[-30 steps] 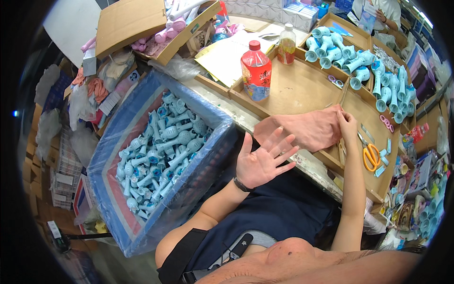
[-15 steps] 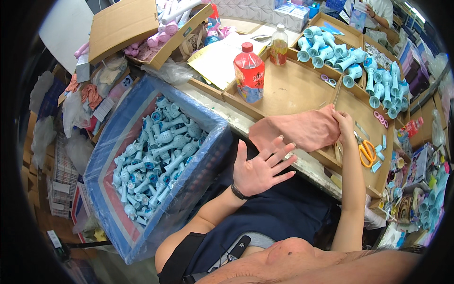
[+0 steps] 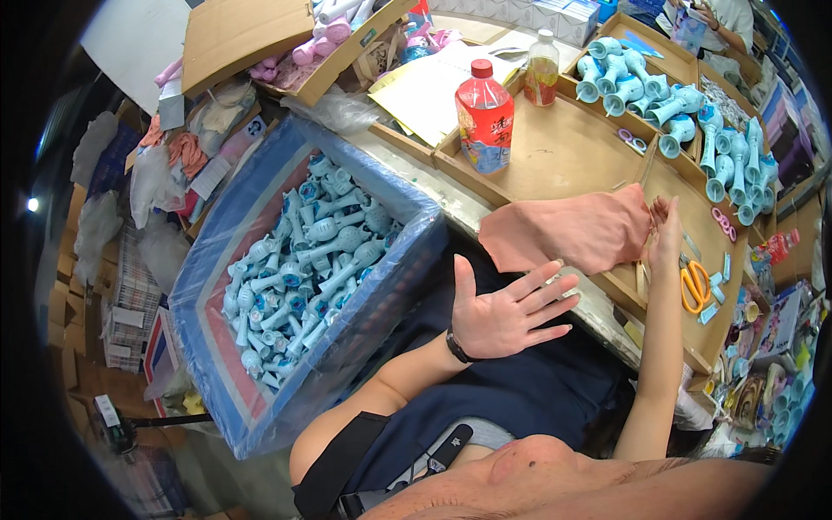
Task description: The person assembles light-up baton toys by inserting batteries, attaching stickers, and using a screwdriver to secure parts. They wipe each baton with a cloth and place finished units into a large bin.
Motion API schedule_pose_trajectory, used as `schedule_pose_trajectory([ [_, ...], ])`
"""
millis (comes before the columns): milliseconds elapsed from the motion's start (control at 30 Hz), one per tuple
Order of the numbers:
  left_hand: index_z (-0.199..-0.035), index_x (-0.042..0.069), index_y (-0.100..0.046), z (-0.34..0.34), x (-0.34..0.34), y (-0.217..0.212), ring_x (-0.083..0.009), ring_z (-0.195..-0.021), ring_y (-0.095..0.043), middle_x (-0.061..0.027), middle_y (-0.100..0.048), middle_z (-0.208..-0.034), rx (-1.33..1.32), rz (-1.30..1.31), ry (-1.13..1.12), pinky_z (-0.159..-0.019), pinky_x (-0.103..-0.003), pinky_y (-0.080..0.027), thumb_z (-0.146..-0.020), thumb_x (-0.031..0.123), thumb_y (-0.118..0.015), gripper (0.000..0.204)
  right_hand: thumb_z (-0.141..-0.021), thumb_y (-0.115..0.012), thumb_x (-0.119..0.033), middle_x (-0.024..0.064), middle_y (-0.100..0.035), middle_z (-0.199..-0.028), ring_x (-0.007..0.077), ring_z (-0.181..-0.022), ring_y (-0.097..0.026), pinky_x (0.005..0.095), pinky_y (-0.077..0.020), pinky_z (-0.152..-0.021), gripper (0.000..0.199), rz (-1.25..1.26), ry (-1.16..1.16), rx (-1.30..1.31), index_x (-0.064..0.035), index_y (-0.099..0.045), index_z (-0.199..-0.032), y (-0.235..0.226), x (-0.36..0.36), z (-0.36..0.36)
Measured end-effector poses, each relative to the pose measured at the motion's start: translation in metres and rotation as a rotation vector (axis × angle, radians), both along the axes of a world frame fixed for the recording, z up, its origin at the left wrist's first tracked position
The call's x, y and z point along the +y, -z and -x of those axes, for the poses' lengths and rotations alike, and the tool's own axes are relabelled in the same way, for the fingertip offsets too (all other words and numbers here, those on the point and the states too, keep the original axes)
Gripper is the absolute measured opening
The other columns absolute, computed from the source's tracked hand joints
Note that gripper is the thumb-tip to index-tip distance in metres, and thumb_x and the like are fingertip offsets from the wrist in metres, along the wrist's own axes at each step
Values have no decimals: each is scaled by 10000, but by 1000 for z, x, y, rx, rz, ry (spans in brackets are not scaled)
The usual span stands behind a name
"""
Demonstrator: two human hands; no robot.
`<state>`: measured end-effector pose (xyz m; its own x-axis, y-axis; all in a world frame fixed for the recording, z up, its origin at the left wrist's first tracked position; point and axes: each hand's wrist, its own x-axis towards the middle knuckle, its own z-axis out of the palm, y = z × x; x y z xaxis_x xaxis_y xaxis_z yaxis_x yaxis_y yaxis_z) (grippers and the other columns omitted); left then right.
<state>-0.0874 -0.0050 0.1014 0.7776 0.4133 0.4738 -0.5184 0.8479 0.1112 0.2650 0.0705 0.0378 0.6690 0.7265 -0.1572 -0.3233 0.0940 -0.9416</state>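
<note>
My left hand [image 3: 511, 319], with a dark band on its wrist, is raised palm up over my lap, its fingers spread and holding nothing. A salmon-pink cloth [image 3: 568, 232] lies across the front edge of the shallow cardboard tray [image 3: 568, 154], just beyond that hand. At the cloth's right end is my right hand [image 3: 666, 232], turned on its side with fingers stretched out and apart. It is close to the cloth but does not grip it. Orange-handled scissors [image 3: 695, 284] rest in the tray to the right of my right forearm.
At left, a blue plastic-lined crate [image 3: 204, 334] holds many light-blue handheld parts [image 3: 299, 269]. A red-labelled bottle [image 3: 484, 117] and a clear bottle [image 3: 542, 69] stand at the tray. More blue parts [image 3: 628, 78] lie at the back right. Another person [image 3: 715, 26] is at the far right.
My right hand has let go of the cloth's corner and opened; the cloth now lies lower on the tray edge. My left hand stays spread. The whole view has shifted slightly.
</note>
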Motion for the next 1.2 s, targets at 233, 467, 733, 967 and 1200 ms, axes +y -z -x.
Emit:
schedule_pose_trajectory([
  [233, -1520, 94, 56, -2, -1, 2, -296, -1469, 69, -125, 94, -1591, 55, 33, 16, -1160, -514, 55, -774, 871, -228, 1114, -989, -393, -520, 118, -550, -1207, 226, -1165, -494, 361, -359, -1021, 584, -70, 13, 163, 0, -527, -1219, 2, -2, -4],
  [467, -1533, 225, -139, -27, 9, 22, -210, -1439, -168, -39, -164, -1582, 277, 68, -52, -1150, -418, -166, -845, 791, -244, 896, -987, -369, -536, 85, -532, -1321, 223, -1247, -471, 375, -365, -1031, 599, -470, -67, 225, -23, -529, -1251, -16, -10, -9],
  [733, -1477, 53, -222, -88, -13, 89, -429, -1401, -178, -262, -201, -1498, 944, -1399, -938, -1140, -453, -176, -865, 276, -679, 796, -883, -302, -735, 166, -425, -1441, 322, -1349, -357, 483, -240, -1133, 904, -774, -473, 751, 13, -414, -1378, -47, -26, 14],
  [967, -1403, 74, -374, -79, -6, 84, -339, -1332, -334, -218, -300, -1446, 1055, -1203, -755, -1055, -411, -354, -871, 174, -664, 614, -862, -312, -757, 159, -345, -1499, 315, -1384, -302, 487, -195, -1150, 957, -775, -612, 803, 13, -340, -1428, -63, -34, 25],
  [1200, -1264, 58, -538, -79, -8, 87, -250, -1283, -419, -161, -331, -1435, 1012, -905, -698, -1022, -362, -409, -909, 126, -613, 369, -823, -346, -790, 146, -344, -1503, 314, -1381, -305, 496, -187, -1147, 994, -761, -662, 811, -23, -315, -1454, -69, -40, 28],
])
